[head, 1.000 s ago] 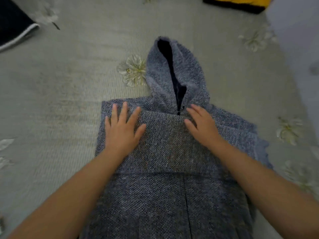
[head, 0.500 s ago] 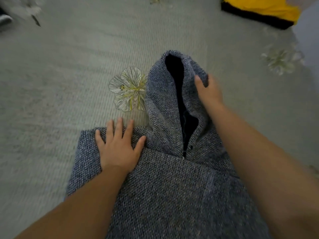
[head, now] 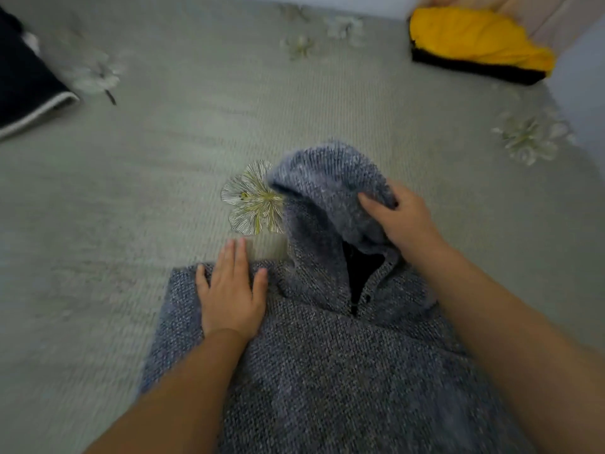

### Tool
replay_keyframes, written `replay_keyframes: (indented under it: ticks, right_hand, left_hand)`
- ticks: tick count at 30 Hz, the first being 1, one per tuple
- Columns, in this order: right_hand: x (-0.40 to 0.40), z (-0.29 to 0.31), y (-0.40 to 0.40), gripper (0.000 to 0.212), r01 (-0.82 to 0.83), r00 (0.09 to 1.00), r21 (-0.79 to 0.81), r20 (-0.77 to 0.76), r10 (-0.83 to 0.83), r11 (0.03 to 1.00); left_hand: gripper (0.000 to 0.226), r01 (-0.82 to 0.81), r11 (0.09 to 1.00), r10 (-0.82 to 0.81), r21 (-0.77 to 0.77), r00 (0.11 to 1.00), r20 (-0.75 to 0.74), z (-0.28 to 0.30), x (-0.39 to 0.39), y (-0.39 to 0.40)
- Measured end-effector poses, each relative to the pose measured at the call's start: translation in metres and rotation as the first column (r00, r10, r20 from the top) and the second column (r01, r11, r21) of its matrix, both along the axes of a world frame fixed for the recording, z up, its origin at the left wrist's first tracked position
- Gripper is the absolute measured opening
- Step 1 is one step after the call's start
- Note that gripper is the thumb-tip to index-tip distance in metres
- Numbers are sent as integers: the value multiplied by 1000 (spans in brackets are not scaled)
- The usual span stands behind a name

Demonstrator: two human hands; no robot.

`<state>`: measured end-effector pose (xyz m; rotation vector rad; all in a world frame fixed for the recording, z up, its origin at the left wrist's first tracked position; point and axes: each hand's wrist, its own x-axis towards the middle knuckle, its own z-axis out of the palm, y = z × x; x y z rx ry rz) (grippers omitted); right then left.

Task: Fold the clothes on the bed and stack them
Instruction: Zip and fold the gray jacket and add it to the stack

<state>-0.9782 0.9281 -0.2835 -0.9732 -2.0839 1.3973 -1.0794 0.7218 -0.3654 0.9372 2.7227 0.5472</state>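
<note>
A grey-blue knitted hoodie [head: 327, 371] lies on the bed in front of me, sleeves folded in over its body. Its hood [head: 327, 191] points away from me and is lifted off the sheet, its tip curling back toward the body. My right hand [head: 402, 217] grips the hood's right edge, thumb on top of the fabric. Flat on the hoodie's left shoulder lies my left hand [head: 232, 290], fingers straight, their tips reaching past the shoulder edge onto the sheet.
The bed has a grey-green sheet [head: 163, 158] printed with pale flowers. A folded yellow and black garment [head: 474, 44] lies at the far right by the wall. A dark garment with a pale hem [head: 23, 93] lies at the far left.
My right hand went from the chest up to the hood, took hold of it and now lifts and bends it back toward me. My left hand stays pressed on the left shoulder.
</note>
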Motion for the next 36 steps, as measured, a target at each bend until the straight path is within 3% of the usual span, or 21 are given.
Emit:
replay_keyframes:
  ticks: [2, 4, 5, 6, 7, 10, 12, 14, 16, 18, 21, 24, 26, 27, 29, 31, 34, 36]
  right_hand:
    - [30, 17, -19, 18, -102, 995, 19, 3, 102, 995]
    - [59, 31, -45, 27, -237, 971, 115, 58, 232, 965]
    - [73, 37, -59, 31, -311, 950, 236, 111, 292, 921]
    - [87, 43, -76, 32, -390, 920, 367, 184, 345, 844]
    - [102, 46, -93, 31, -462, 887, 476, 260, 382, 748]
    - [162, 38, -146, 30, -588, 809, 633, 460, 366, 504]
    - [202, 24, -184, 43, -665, 745, 597, 572, 343, 449]
    - [236, 12, -212, 55, -735, 667, 520, 673, 320, 436]
    - [253, 4, -225, 63, -781, 577, 426, 771, 269, 456]
    - [259, -2, -230, 68, -788, 515, 322, 812, 275, 525]
    - [261, -17, -239, 71, -741, 478, 144, 800, 364, 656]
    - [264, -27, -249, 65, -718, 452, 70, 804, 387, 692]
    - [268, -24, -252, 59, -687, 468, 54, 797, 383, 725]
    - [270, -21, -253, 55, -665, 512, 83, 775, 372, 743]
    - [267, -15, -257, 43, -583, 701, 313, 660, 269, 750]
    - [257, -9, -257, 40, -506, 782, 485, 607, 141, 713]
    - [251, -14, -253, 48, -590, 577, 244, 794, 191, 769]
    - [262, -20, -249, 50, -646, 426, 116, 875, 231, 754]
  left_hand:
    - [65, -139, 945, 75, 295, 973, 217, 12, 1, -4]
    - [53, -374, 795, 76, 478, 843, 532, 30, 0, -12]
    - [50, -465, 724, 44, 509, 768, 639, 40, 1, -17]
    - [49, -478, 699, 5, 532, 747, 665, 50, 4, -25]
    - [51, -403, 719, -47, 566, 785, 618, 62, 10, -35]
    - [53, 74, 760, -341, 646, 891, 299, 94, 46, -63]
    - [60, 393, 778, -498, 490, 861, 100, 104, 73, -79]
    - [76, 606, 786, -616, 123, 783, 83, 102, 96, -89]
    - [73, 665, 695, -653, -273, 743, 146, 94, 115, -102]
    - [73, 668, 607, -673, -431, 720, 168, 85, 129, -118]
    - [83, 683, 541, -679, -491, 699, 223, 74, 144, -149]
    - [77, 704, 398, -639, -589, 673, 372, 65, 161, -174]
    - [68, 710, 358, -626, -606, 664, 409, 61, 168, -178]
    - [64, 712, 377, -623, -593, 668, 406, 61, 170, -177]
    - [60, 711, 477, -644, -516, 683, 346, 60, 169, -173]
    - [66, 715, 575, -661, -398, 693, 288, 58, 171, -173]
    - [54, 724, 586, -624, -364, 690, 366, 48, 196, -179]
    - [54, 714, 580, -587, -393, 700, 406, 41, 213, -181]
